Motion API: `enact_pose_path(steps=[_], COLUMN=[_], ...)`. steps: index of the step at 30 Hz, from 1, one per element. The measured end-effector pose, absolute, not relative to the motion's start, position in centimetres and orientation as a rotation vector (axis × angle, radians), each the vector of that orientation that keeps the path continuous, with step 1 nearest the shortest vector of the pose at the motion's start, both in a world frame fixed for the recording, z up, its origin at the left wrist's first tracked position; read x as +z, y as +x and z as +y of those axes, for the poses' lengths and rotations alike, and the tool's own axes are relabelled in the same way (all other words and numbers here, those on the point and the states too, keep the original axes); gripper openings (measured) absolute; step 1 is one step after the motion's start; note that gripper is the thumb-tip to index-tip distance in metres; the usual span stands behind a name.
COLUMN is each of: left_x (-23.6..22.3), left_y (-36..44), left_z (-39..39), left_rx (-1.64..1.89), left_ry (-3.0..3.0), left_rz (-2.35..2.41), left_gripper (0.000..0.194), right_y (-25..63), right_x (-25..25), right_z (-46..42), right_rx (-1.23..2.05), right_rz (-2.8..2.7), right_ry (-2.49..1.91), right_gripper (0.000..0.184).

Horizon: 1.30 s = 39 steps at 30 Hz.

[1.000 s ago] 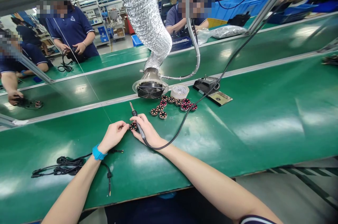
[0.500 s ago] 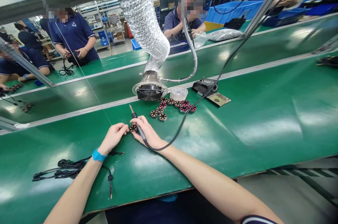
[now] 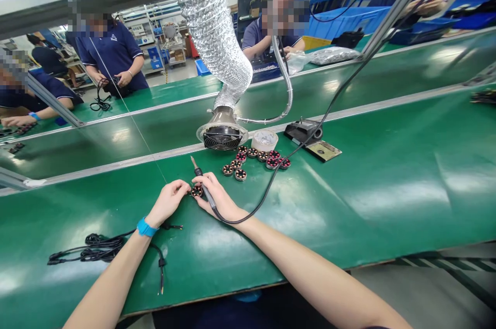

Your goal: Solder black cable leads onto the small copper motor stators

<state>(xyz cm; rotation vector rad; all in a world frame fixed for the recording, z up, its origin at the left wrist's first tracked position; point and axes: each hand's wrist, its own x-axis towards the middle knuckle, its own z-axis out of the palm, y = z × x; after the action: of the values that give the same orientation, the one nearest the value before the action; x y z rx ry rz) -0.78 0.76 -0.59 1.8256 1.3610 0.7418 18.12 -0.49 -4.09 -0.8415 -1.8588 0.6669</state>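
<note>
My right hand (image 3: 217, 196) has a soldering iron (image 3: 207, 192) lying across its palm side, bare tip pointing up and away. Thumb and fingers of that same hand also grip a small round motor stator (image 3: 196, 191) with dark and copper-coloured coils. My left hand (image 3: 169, 201), a blue band at its wrist, is pinched closed at the stator's left edge. What lies between its fingertips is too small to make out. Beyond the hands, several similar stators (image 3: 240, 174) rest on the green bench. A bundle of black cables (image 3: 93, 249) lies left of my left forearm.
A fume-extraction duct (image 3: 222, 132) hangs over the bench's back edge. A roll of clear tape (image 3: 265, 140) and a black soldering-iron stand (image 3: 304, 130) are behind the stators. The iron's cord (image 3: 267, 189) loops over my right wrist. A thin line slants down toward my left hand. Co-workers sit and stand opposite.
Both hands keep nearly the same pose on the stator; the view shifts slightly. At far left, a co-worker's hand has drawn back from the dark parts on the opposite bench.
</note>
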Motion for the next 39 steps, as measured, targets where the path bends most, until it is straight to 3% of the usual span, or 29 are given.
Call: enact_pose_path(steps=[11,22,32,36,39], left_x=[-0.3,-0.3,0.2,2.5,4.1], left_y=[-1.2,-1.4,-1.6,-3.1,-4.9], left_z=[0.7,1.0,0.5,-0.1,-0.5], left_rx=[0.71,0.626,0.66,0.463,0.192], left_ry=[2.283,1.657,1.712,1.961,2.155], left_rz=[1.401,1.259,1.34,1.397,1.15], left_gripper=[0.026,0.031,0.033,0.041,0.034], right_y=[18.1,18.0,18.1,18.2,18.4], right_x=[-4.3,-4.4,-4.3,-4.2,-4.1], right_z=[-0.5,-0.5,-0.6,-0.7,-0.7], right_rx=[0.74,0.744,0.754,0.748,0.736], right_rz=[-1.837,-1.851,-1.857,-1.859,-1.856], right_ry=[-0.813,-0.811,-0.797,-0.804,-0.816], right_gripper=[0.053,0.049,0.047,0.05,0.051])
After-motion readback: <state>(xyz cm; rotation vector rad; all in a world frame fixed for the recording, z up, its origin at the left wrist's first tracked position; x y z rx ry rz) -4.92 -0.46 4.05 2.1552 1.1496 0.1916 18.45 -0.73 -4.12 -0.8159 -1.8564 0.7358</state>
